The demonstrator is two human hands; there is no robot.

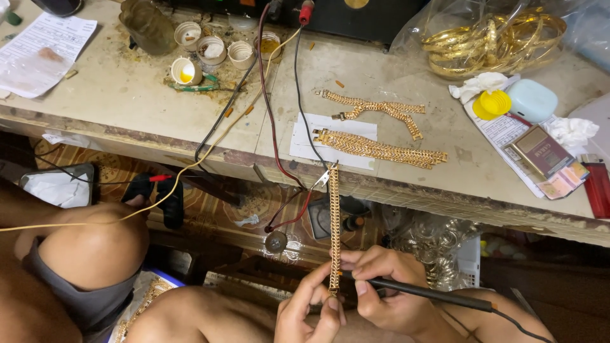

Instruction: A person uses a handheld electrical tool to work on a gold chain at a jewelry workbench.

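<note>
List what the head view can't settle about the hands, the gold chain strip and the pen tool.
- Pen tool tip: head view, hidden behind the right hand fingers.
- Chain strip lower end: covered by the left hand thumb.
- Left hand's wrist: cut off by the bottom edge.
- Clip on the strip's top: too small to show how it bites.
- Bangles: blurred by their clear bag, so no count.

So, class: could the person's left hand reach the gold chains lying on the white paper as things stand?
Probably not at once: the left hand pinches the hanging gold chain low down, while the gold chains lie up on the bench. Nothing blocks the path.
</note>
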